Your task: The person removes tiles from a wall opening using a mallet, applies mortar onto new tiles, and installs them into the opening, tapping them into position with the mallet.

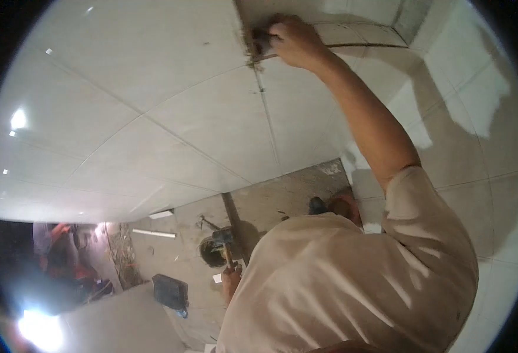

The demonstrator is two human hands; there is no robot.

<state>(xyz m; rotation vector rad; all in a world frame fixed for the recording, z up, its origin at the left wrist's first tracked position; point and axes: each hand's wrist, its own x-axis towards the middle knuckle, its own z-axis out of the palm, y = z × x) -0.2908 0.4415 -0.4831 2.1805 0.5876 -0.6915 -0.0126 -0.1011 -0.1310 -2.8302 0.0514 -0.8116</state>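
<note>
My right hand [296, 42] reaches up to the edge of a wall tile [306, 112], at the corner of a ledge. Its fingers are closed round a small dark object [262, 41] pressed to the tile edge; its kind cannot be made out. Low beside my body, my left hand [231, 281] grips the wooden handle of a mallet [222, 237] with a dark head. Below the mallet stands a round bucket [212, 254], partly hidden by the mallet's head.
A dark tray-like container [171, 292] lies on the floor [197, 212], near a white strip [153, 233]. Another person [50, 235] is at the far left, beyond an opening. A bright lamp [40, 330] shines at lower left. A reddish container [344, 206] stands by the wall.
</note>
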